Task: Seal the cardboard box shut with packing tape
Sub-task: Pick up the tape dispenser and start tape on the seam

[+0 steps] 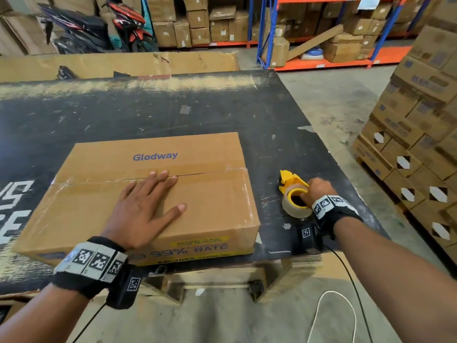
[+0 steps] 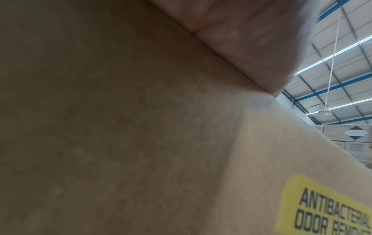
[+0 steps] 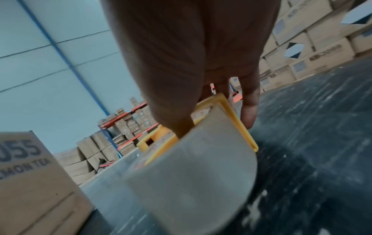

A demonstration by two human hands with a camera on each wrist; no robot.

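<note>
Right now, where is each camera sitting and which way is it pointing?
Head: looks down at the cardboard box on the table; both forearms, left hand and right hand show.
Left wrist: against the box's side; palm above.
Right wrist: along the fingers gripping the tape dispenser.
All views share the box.

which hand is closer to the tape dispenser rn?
Right. The right hand grips the tape dispenser on the table beside the box; the left hand lies flat on the cardboard box, well apart.

right fingers [image 1: 312, 188] behind tape dispenser [image 1: 294, 191]
</note>
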